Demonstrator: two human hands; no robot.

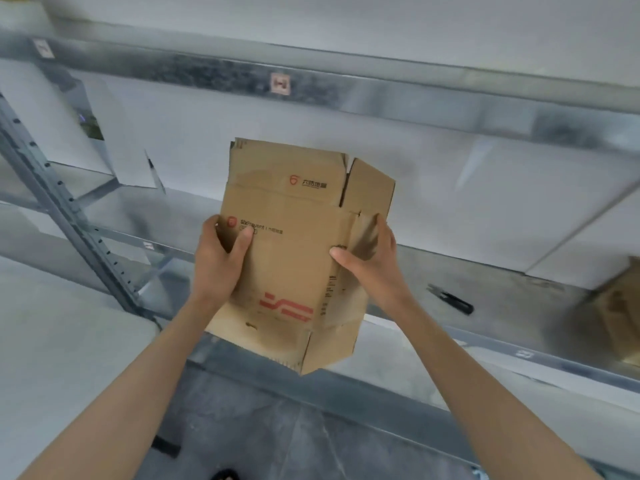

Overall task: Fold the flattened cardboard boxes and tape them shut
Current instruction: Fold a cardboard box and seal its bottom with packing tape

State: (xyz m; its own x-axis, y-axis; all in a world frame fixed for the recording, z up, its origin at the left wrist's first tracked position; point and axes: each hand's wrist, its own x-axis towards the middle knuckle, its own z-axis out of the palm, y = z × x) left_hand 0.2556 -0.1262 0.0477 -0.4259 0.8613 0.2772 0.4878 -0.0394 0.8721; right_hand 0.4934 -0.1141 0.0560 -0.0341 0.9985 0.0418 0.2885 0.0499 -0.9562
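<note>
A brown cardboard box with red printing hangs in the air in front of a metal shelf, partly opened into shape, its top flaps standing up and its bottom flaps hanging loose. My left hand grips its left edge, thumb on the front panel. My right hand grips the right corner, thumb on the front and fingers round the side panel.
A grey metal shelf runs behind the box, with a black cutter-like tool lying on it. More cardboard sits at the far right. A slotted upright post stands at left. The grey floor lies below.
</note>
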